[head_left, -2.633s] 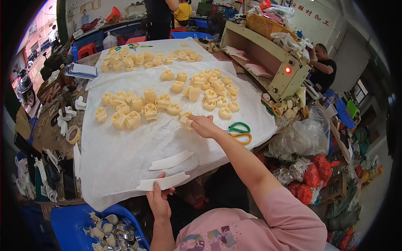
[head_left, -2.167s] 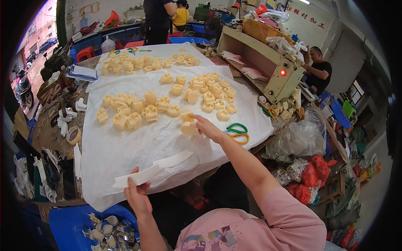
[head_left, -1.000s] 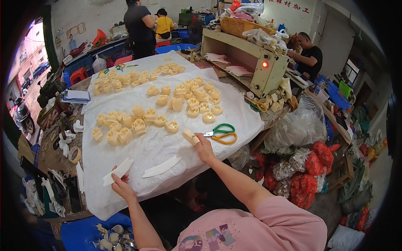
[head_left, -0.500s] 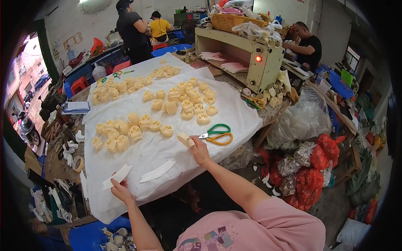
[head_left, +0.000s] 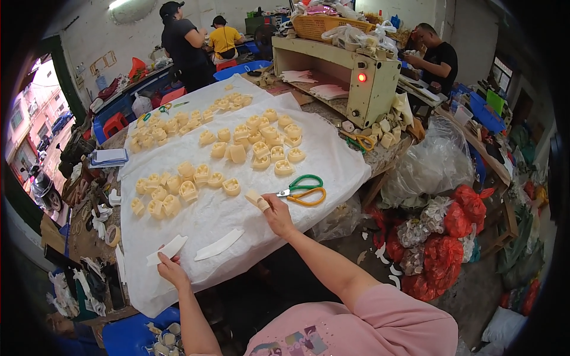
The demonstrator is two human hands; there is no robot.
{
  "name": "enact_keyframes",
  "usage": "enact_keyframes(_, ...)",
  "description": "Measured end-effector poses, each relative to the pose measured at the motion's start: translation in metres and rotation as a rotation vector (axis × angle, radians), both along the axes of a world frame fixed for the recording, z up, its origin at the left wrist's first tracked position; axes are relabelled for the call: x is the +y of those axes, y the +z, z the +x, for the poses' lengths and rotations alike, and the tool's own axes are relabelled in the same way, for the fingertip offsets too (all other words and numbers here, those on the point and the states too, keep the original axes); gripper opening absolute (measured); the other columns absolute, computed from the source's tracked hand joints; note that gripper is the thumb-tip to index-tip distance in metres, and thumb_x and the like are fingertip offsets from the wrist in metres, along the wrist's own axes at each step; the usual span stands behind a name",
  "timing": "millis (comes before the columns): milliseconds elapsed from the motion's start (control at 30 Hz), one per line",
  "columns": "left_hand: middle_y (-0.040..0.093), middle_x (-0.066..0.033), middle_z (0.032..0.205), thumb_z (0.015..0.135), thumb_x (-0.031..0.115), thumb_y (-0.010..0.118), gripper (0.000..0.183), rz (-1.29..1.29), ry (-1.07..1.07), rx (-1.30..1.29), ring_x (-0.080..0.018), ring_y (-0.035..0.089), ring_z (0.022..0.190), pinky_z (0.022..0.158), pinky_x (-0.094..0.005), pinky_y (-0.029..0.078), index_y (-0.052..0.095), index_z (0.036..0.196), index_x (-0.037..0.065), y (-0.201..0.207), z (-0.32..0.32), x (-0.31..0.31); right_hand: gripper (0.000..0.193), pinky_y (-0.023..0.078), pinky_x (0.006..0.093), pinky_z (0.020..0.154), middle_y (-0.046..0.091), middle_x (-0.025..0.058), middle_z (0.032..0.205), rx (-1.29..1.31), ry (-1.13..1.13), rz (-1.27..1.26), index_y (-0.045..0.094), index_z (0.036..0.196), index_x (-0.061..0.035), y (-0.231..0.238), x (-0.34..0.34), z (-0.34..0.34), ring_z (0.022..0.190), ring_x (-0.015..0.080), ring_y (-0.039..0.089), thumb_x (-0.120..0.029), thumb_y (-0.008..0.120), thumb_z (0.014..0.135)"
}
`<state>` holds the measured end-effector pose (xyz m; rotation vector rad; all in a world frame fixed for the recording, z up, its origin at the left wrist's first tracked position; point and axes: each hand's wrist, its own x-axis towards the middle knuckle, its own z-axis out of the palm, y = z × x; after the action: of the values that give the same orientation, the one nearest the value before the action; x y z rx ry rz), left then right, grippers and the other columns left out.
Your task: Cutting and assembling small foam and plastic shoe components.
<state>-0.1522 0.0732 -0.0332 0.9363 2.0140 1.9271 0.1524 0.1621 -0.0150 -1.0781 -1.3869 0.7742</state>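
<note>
Cream piece [head_left: 253,197], now drawn from the other pieces [head_left: 188,190], is pinched in the right hand [head_left: 276,215]; white strip [head_left: 169,248] is gripped in the left hand [head_left: 172,271]: both occupied.

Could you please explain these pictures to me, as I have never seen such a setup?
There is no robot here: a person works bare-handed. Every picture comes from one wide camera worn on the head, looking down, so the picture's left is the person's left. The left hand holds a white strip; the right hand holds a cream piece. On the white cloth lie a second strip, groups of other cream pieces, and scissors with one green and one yellow handle.
</note>
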Motion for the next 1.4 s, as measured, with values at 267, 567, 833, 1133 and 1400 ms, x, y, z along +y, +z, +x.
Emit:
enact_keyframes(267,0.057,-0.0036,0.063,0.098,0.033,0.034,0.044,-0.019,0.034,0.079,-0.0092,0.047,0.05,0.047,-0.0239,0.039,0.063,0.106,0.002,-0.0007,0.0019,0.0007,0.024,0.047,0.0304,0.064,0.061,0.0111,0.077,0.028,-0.004,0.013,0.057,0.098,0.0,0.001,-0.0014,0.0018,0.069,0.0193,0.059,-0.022,0.056,0.089)
enact_keyframes(567,0.057,-0.0041,0.059,0.097,0.034,0.035,0.045,-0.007,0.055,0.089,-0.0106,0.048,0.047,0.045,-0.0254,0.039,0.065,0.1,-0.001,0.0003,0.0029,0.0014,0.026,0.047,0.0314,0.064,0.061,0.0117,0.078,0.021,0.003,0.027,0.058,0.098,-0.0001,-0.001,-0.0005,0.0032,0.07,0.021,0.059,-0.025,0.057,0.089)
enact_keyframes(833,0.057,-0.0044,0.059,0.098,0.032,0.035,0.044,-0.044,0.071,0.087,-0.0099,0.048,0.048,0.045,-0.0254,0.039,0.064,0.102,-0.001,-0.0005,0.001,0.0004,0.026,0.047,0.0319,0.065,0.061,0.0124,0.079,-0.002,0.022,-0.013,0.058,0.098,0.0,0.0013,-0.0015,0.003,0.071,0.022,0.059,-0.024,0.057,0.089)
enact_keyframes(1133,0.057,-0.004,0.06,0.098,0.033,0.035,0.044,-0.068,0.061,0.055,-0.0095,0.047,0.048,0.046,-0.0247,0.038,0.064,0.104,0.0,-0.0005,0.0006,-0.0008,0.026,0.047,0.032,0.065,0.061,0.0123,0.08,-0.014,0.029,-0.017,0.058,0.098,0.0,-0.0005,-0.0005,0.0018,0.071,0.0222,0.059,-0.023,0.058,0.087)
enact_keyframes(1400,0.058,-0.0035,0.062,0.098,0.032,0.035,0.044,-0.046,0.052,0.051,-0.0091,0.048,0.05,0.046,-0.0241,0.038,0.064,0.103,0.0,0.0012,0.0016,-0.0016,0.026,0.047,0.0321,0.064,0.061,0.0119,0.079,-0.026,0.036,0.005,0.058,0.097,-0.0003,-0.0047,0.0007,0.0012,0.071,0.0222,0.059,-0.024,0.058,0.088)
